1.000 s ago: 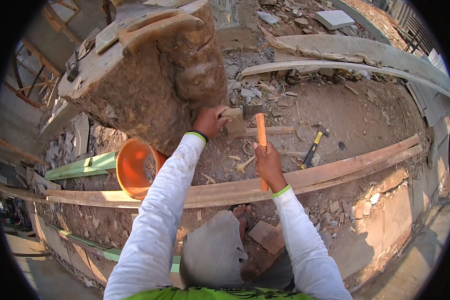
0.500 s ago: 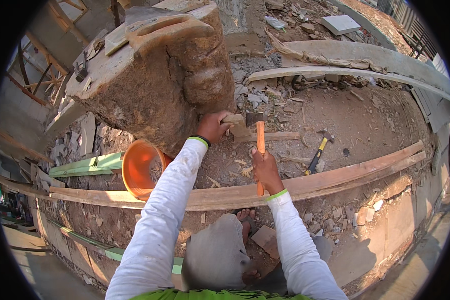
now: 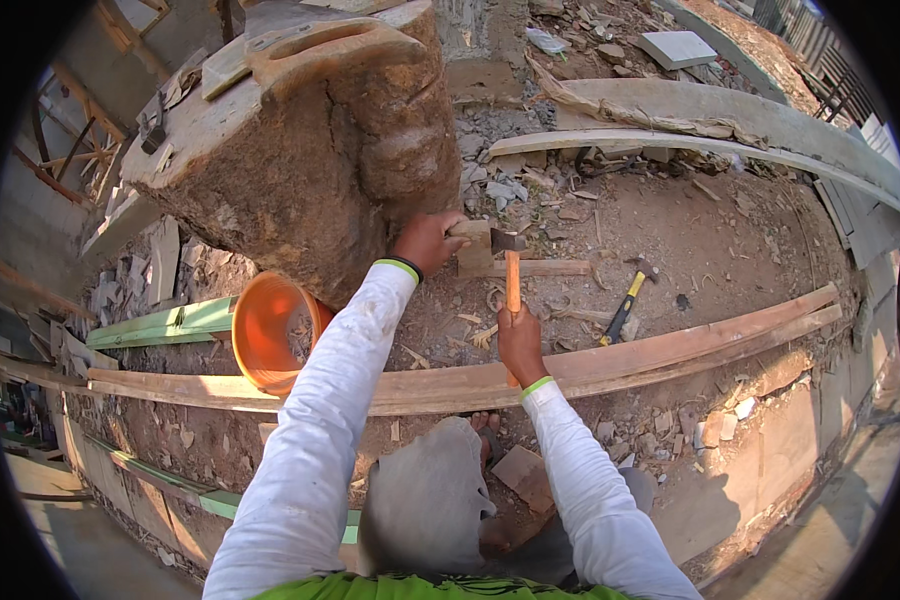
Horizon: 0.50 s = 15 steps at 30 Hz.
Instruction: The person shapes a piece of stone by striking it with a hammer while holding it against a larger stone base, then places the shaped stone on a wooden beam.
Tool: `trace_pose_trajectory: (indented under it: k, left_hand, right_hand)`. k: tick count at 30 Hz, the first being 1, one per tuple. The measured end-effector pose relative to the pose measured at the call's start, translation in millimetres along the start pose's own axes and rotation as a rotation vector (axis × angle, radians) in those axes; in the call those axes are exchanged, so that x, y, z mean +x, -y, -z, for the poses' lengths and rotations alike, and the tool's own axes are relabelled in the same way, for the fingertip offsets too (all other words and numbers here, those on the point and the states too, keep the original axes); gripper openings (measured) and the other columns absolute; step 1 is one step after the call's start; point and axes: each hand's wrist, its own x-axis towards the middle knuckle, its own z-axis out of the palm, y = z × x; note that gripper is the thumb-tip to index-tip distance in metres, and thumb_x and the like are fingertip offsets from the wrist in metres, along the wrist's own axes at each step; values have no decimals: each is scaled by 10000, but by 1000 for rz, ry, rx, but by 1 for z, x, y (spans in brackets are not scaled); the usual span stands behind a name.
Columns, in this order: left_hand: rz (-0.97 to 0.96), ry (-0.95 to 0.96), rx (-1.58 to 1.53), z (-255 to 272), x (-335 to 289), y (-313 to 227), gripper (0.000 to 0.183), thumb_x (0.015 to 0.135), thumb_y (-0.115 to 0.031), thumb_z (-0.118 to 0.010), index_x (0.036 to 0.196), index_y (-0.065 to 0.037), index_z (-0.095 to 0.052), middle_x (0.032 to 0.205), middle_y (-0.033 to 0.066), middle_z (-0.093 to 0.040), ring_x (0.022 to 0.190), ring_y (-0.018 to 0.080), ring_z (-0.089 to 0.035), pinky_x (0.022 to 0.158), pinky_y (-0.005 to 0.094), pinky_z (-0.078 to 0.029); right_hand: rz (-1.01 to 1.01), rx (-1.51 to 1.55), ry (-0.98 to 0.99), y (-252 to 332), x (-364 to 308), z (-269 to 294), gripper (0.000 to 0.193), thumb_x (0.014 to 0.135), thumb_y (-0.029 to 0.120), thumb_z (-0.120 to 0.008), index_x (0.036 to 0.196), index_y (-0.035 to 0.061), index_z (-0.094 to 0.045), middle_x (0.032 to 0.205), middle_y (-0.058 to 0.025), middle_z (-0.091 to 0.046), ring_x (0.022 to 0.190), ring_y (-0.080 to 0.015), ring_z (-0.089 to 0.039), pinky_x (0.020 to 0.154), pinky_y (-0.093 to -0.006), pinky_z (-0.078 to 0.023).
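My left hand (image 3: pixel 428 243) is closed on a short block of wood (image 3: pixel 473 250), held low beside a big brown stump (image 3: pixel 300 170). In my right hand (image 3: pixel 520 345) is a hatchet (image 3: pixel 513 280), its orange-brown wooden handle upright in my fist. The dark hatchet head (image 3: pixel 508 241) meets the block's right edge; whether it has bitten in, I cannot tell. Just beyond the block a flat strip of wood (image 3: pixel 550 268) lies on the dirt.
An orange bucket (image 3: pixel 270 340) stands left of my left forearm. Long planks (image 3: pixel 660 352) cross the ground before my feet. A claw hammer (image 3: pixel 627 305) with a yellow-and-black handle lies to the right. A handsaw (image 3: pixel 340 55) rests on the stump. Rubble (image 3: pixel 505 190) and green timber (image 3: pixel 165 327) lie around.
The view has shifted slightly. My right hand has moved a little lower with the hatchet, and the block looks more upright in my left hand. Both grips stay closed.
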Motion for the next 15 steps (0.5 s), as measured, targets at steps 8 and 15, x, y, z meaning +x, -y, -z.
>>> trace_pose_trajectory:
  k: [8, 15]
  left_hand:
    - [-6, -19, -25, 4, 8, 12, 302, 828, -130, -733, 1115, -61, -671, 967, 166, -715, 883, 303, -704, 780, 361, -516]
    - [20, -12, 59, 16, -5, 12, 301, 834, -182, -733, 1106, -65, -672, 980, 177, -709, 911, 340, -695, 792, 374, -519]
  right_hand:
    - [135, 129, 19, 46, 40, 62, 318, 1014, 354, -553, 847, 98, -464, 616, 27, -451, 434, -72, -411, 376, -238, -348]
    - [475, 1056, -370, 147, 16, 100, 358, 1042, 362, -488, 820, 80, -476, 607, 20, -451, 553, -124, -512, 497, -286, -439]
